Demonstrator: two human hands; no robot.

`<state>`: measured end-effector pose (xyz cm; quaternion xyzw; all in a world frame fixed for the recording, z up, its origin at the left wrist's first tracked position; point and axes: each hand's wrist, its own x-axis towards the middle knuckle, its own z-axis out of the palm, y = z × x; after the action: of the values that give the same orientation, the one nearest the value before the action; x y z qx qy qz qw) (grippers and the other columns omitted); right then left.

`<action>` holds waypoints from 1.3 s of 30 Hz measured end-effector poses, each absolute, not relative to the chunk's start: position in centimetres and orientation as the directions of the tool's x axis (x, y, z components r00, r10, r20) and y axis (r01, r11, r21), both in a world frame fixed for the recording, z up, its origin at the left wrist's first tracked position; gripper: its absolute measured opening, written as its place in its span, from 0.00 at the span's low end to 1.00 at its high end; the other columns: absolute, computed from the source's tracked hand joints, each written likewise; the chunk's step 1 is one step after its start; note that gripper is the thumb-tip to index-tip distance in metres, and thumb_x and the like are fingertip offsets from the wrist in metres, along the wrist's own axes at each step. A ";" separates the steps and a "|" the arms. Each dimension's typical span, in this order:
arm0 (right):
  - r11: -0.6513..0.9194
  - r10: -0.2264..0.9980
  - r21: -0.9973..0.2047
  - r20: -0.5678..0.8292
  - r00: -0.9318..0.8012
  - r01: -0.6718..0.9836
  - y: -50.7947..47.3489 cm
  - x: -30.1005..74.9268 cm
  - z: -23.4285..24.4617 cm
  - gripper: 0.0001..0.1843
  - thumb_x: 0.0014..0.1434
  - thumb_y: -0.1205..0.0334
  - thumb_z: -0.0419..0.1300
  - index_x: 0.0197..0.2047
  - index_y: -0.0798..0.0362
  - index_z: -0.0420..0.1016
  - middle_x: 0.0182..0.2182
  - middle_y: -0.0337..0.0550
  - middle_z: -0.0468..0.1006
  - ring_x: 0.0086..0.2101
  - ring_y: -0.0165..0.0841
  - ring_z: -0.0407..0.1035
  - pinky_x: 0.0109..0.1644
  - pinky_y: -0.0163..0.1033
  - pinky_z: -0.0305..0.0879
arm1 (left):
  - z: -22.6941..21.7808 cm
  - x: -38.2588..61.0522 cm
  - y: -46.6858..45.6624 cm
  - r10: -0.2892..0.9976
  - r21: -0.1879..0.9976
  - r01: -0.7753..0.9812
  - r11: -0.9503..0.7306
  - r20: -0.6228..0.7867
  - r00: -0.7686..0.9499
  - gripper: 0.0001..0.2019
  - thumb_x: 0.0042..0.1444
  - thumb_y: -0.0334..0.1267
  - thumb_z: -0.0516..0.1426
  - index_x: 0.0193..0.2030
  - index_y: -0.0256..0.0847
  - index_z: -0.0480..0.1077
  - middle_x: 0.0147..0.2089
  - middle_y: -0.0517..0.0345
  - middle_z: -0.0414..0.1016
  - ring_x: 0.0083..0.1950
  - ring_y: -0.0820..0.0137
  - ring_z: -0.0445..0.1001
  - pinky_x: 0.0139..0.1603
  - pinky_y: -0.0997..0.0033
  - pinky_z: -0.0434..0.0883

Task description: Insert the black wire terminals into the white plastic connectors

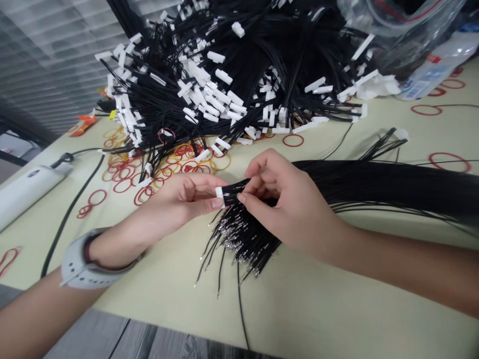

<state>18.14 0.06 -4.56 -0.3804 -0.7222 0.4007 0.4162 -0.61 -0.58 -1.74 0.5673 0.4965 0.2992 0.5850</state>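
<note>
My left hand (pixel 189 197) pinches a small white connector (pixel 219 194) between thumb and fingers. My right hand (pixel 282 199) is closed on thin black wires (pixel 234 192) that run into that connector. Both hands hover just above a thick bundle of loose black wires (pixel 374 184) lying across the table, its bare metal-tipped ends (pixel 239 244) fanned out below my hands. A grey watch band (pixel 80 264) is on my left wrist.
A large heap of black wires fitted with white connectors (pixel 224 75) fills the back of the pale table (pixel 318 299). Red and yellow rubber bands (pixel 127 172) lie scattered at left. A white device (pixel 26 192) with a black cable sits far left; plastic bags (pixel 411 30) at back right.
</note>
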 end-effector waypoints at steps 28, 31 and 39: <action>0.470 0.838 -0.856 0.356 -0.414 0.216 0.0 18.2 -4.5 0.12 0.53 0.74 0.54 0.39 0.51 0.58 0.26 0.33 0.71 0.25 0.23 0.66 0.30 0.29 0.60 | -1.6 -0.7 -0.6 0.910 0.953 0.249 0.174 -0.252 0.328 0.12 0.51 0.27 0.61 0.43 0.42 0.76 0.34 0.62 0.80 0.35 0.79 0.75 0.38 0.83 0.69; 0.461 0.842 -0.860 0.346 -0.414 0.219 0.0 18.2 -4.5 0.12 0.53 0.74 0.54 0.39 0.51 0.58 0.26 0.33 0.71 0.25 0.23 0.66 0.29 0.29 0.59 | -1.7 -0.7 -0.6 0.908 0.955 0.244 0.169 -0.247 0.337 0.13 0.52 0.28 0.61 0.44 0.44 0.75 0.35 0.63 0.80 0.36 0.80 0.75 0.38 0.83 0.69; 0.437 0.842 -0.876 0.320 -0.435 0.203 -0.1 18.2 -4.5 0.13 0.52 0.74 0.54 0.39 0.51 0.57 0.25 0.32 0.70 0.24 0.23 0.65 0.27 0.29 0.59 | -1.5 -0.5 -0.5 0.901 0.957 0.229 0.176 -0.251 0.355 0.08 0.52 0.26 0.60 0.38 0.40 0.76 0.34 0.63 0.79 0.35 0.80 0.74 0.37 0.85 0.68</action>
<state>18.24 -0.07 -4.46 -0.3496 -0.7472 0.3988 0.4005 -0.52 -0.51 -1.51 0.5749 0.4911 0.2851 0.5891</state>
